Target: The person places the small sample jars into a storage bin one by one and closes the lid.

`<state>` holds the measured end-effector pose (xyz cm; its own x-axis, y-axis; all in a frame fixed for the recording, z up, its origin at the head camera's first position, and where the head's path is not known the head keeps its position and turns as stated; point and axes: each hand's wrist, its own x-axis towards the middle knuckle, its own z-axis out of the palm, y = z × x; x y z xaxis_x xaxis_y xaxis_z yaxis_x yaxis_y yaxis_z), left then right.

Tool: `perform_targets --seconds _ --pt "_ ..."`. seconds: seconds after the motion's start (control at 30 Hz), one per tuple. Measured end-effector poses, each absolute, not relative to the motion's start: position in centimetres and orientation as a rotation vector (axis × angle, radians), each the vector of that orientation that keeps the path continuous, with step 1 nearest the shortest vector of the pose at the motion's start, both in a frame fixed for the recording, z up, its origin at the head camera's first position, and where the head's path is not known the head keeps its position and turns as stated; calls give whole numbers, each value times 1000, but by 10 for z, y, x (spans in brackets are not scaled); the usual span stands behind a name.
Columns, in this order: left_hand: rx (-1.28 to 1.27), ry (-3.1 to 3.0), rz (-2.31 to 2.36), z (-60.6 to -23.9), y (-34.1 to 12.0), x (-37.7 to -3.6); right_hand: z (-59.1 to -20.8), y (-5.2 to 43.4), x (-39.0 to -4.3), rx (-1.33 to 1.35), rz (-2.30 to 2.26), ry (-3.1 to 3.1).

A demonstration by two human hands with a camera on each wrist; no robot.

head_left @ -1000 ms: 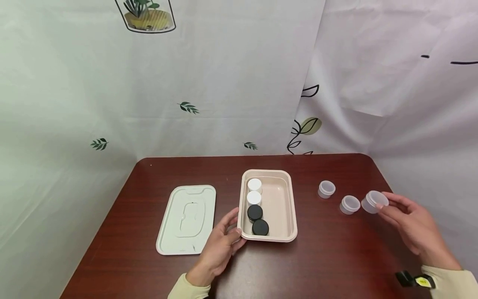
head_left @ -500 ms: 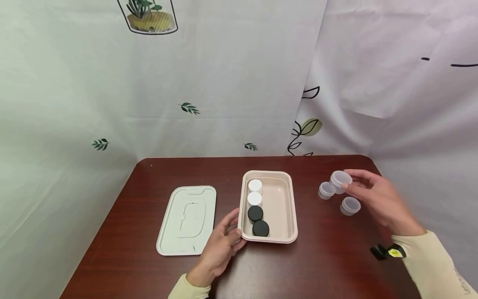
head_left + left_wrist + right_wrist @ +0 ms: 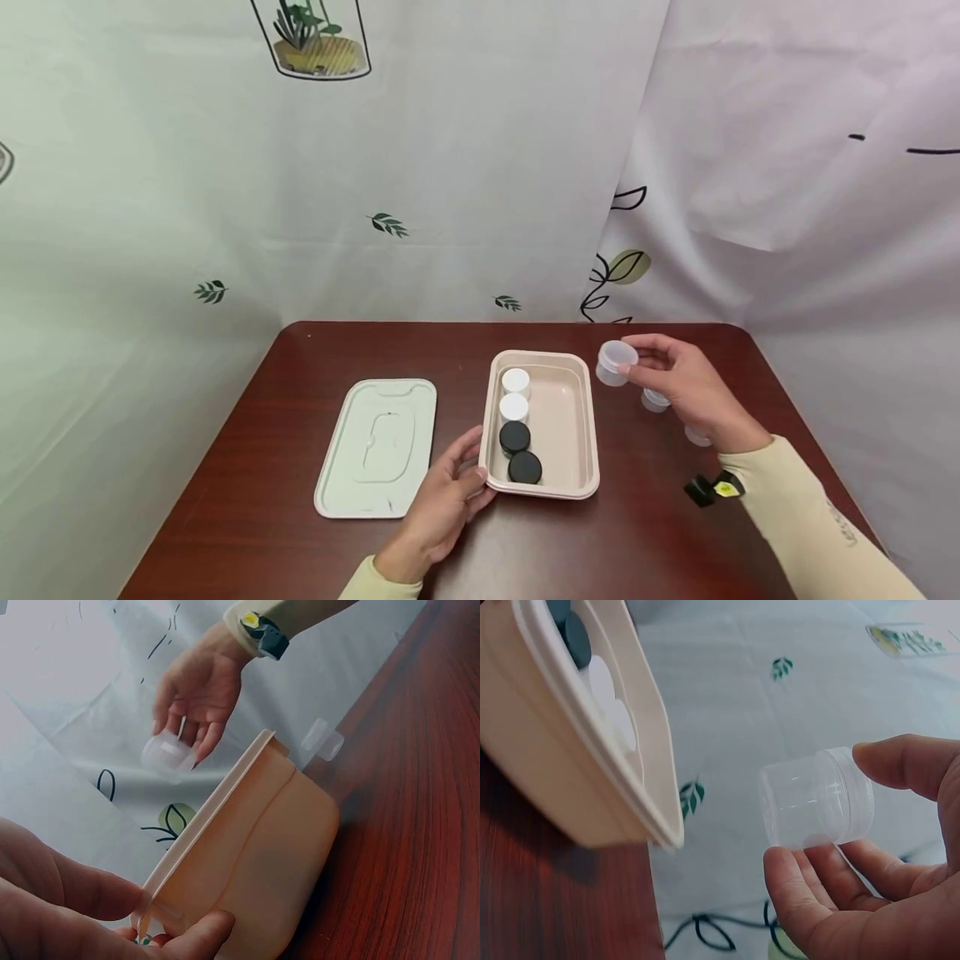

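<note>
Now the right hand (image 3: 686, 383) pinches a clear lidded jar (image 3: 616, 363) just beside the beige tray (image 3: 581, 433); it should lower it level into the bare half while the left hand (image 3: 442, 500) grips the tray's corner.

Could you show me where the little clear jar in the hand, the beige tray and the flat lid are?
clear jar (image 3: 616, 362): head view, on its side wall.
beige tray (image 3: 586, 433): head view, on its right rim.
flat lid (image 3: 378, 446): head view, on its middle panel.

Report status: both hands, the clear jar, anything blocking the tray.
Right hand pinches clear jar, held in the air beside tray. Left hand grips tray's near corner. Four capped jars fill the left side; right side open.
</note>
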<state>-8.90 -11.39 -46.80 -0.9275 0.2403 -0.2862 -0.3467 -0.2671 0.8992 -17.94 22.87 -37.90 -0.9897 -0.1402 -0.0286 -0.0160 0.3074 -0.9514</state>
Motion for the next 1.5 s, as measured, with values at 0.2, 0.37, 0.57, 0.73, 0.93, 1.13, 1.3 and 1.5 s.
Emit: perform_targets --seconds 0.2,0.37,0.57,0.73,0.93,1.13,1.3,1.5 --pt "-116 1621 2249 -469 -115 -89 -379 196 -187 -193 -1809 2380" --pt "-117 1617 2250 -469 -115 -89 -385 174 -193 -194 -1758 2397" --pt "-116 1620 2246 -470 -115 -90 -397 157 -199 -180 -1696 2407" --pt "-123 1614 2248 -470 -115 -90 -409 149 -204 -210 -1668 2414" --pt "-130 1610 2246 -470 -115 -90 -419 143 -210 -219 -1649 2389" --pt "-137 1608 2240 -468 -115 -90 -428 138 -216 -209 -1584 2418" --pt "-123 1613 2243 -469 -115 -91 -434 134 -220 -200 -1574 2408" --pt "-132 1622 2239 -469 -115 -91 -438 130 -222 -178 -1536 2422"
